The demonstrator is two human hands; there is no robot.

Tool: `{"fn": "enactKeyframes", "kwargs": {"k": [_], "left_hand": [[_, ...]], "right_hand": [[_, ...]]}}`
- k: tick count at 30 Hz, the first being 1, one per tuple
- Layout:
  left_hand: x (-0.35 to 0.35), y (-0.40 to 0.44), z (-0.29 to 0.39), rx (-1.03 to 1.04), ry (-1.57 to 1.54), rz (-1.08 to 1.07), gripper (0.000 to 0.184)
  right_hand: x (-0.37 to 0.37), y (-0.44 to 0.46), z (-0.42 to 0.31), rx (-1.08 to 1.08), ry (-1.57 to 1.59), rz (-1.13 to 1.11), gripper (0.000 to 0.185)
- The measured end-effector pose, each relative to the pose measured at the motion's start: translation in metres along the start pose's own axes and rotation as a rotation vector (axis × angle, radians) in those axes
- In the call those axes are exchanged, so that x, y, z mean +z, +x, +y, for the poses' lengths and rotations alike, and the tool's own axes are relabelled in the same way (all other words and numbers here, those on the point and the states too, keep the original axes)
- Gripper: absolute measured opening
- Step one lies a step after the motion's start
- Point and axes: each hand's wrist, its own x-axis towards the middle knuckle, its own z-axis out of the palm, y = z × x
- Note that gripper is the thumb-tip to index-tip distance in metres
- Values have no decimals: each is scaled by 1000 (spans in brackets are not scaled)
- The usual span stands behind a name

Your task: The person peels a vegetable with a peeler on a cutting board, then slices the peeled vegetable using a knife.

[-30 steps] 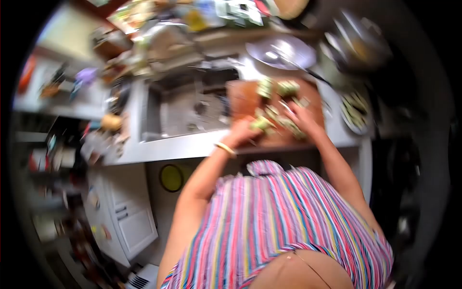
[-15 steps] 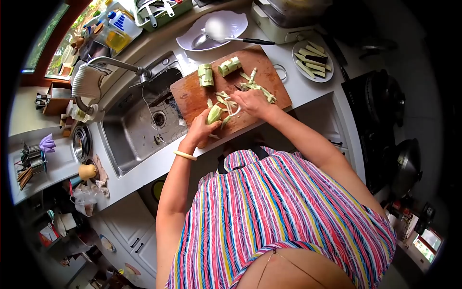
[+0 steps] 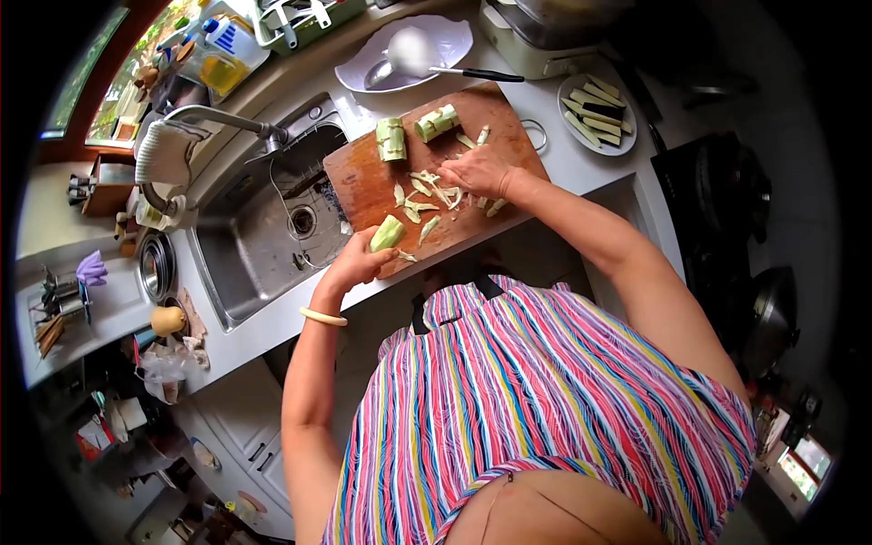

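My left hand grips a peeled pale green vegetable stem piece at the near left edge of the wooden cutting board. My right hand is low over the right half of the board, among peelings, with its fingers curled. Whatever those fingers hold is hidden beneath them. Pale green peelings lie scattered between my two hands. Farther back on the board are two thicker stem pieces, one upright-looking and one lying slanted.
The steel sink with its faucet adjoins the board on the left. Behind the board sits a white scalloped bowl with a black-handled ladle. A plate of cut strips stands right, near the dark stove.
My left hand has moved slightly left and nearer with the stem piece. My right hand has shifted right and away from it, and peelings on the right are now gathered under or covered by it.
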Motion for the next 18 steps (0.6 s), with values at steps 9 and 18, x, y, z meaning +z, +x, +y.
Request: {"fn": "enactKeyframes", "kwargs": {"k": [9,18], "left_hand": [[-5,14,-8,-13,-267,-139,19],[7,22,-10,-16,-390,-183,27]], "right_hand": [[21,14,-18,-86,-125,57,7],[15,15,-44,-87,-53,135,11]]}}
